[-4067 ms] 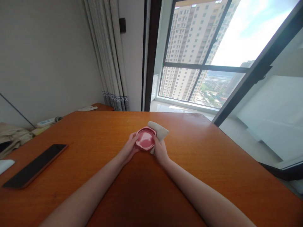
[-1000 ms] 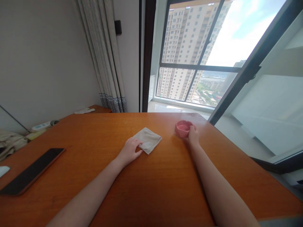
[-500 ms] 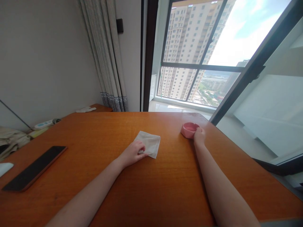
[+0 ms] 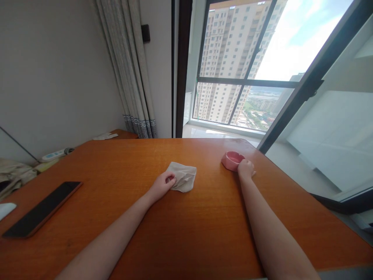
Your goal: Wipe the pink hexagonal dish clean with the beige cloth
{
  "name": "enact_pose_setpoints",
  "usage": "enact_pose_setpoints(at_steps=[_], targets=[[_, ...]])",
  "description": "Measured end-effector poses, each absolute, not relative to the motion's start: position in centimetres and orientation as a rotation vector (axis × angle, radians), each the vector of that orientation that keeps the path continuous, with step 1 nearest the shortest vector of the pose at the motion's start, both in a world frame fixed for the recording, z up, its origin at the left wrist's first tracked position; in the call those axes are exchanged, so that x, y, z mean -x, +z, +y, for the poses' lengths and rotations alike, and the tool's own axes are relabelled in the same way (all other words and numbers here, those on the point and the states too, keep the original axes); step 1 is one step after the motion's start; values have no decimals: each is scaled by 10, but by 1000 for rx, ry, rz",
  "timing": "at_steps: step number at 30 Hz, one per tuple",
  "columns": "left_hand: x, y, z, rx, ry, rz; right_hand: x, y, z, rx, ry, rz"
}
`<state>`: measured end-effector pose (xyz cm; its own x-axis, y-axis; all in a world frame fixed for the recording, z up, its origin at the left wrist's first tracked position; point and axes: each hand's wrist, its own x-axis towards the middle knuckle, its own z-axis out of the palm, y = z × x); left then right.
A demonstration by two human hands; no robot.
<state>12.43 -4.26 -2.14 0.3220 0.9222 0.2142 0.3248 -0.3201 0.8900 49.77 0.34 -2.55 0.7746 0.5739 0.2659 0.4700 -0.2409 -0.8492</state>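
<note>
My left hand (image 4: 162,185) pinches the left side of a square off-white paper tissue (image 4: 185,177), thumb and fingers curled together. The tissue lies wrinkled on the wooden table (image 4: 186,233), its right half spread out beyond the fingers. A pink ashtray (image 4: 230,161) with a notched rim sits farther back to the right. At its right side is my right hand (image 4: 246,168), closed against the rim; some of its fingers are hidden behind the hand and ashtray.
On the left of the table lies a long black flat object (image 4: 42,210) with a reddish edge. A white item (image 4: 7,210) is cut off at the left border. Behind are a power strip (image 4: 55,154), a grey curtain (image 4: 131,70) and a window (image 4: 241,81).
The tissue has gone from flat to wrinkled under my left hand, whose fingers have curled in more. My right hand has turned slightly at the ashtray, which stays in place.
</note>
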Motion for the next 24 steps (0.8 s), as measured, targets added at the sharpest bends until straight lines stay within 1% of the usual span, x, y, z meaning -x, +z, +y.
enact_pose_setpoints(at_steps=[2,4,6,9,12,14,19,22,24], targets=[[-123,-21,-39,-1668,1083,1100,-482,-14,-2,1858,-79,-855],[-121,-19,-37,-1541,1166,1090,-455,-1,-8,1729,-344,-1146],[-119,-17,-37,-1485,1175,1103,-419,7,-14,1588,-429,-1471],[-118,-15,-41,-1690,1029,1091,-365,6,-24,1416,-274,-1919],[-119,-15,-46,-2101,843,998,-337,-4,-29,1364,-96,-2093],[-120,-17,-47,-2229,792,985,-335,-12,-29,1389,7,-2064],[-117,-20,-42,-2167,788,1063,-344,-24,-20,1408,180,-1857],[-115,-20,-40,-2178,760,1016,-341,-24,-21,1401,202,-1853],[-116,-21,-40,-2102,797,1050,-337,-17,-26,1395,130,-1859]])
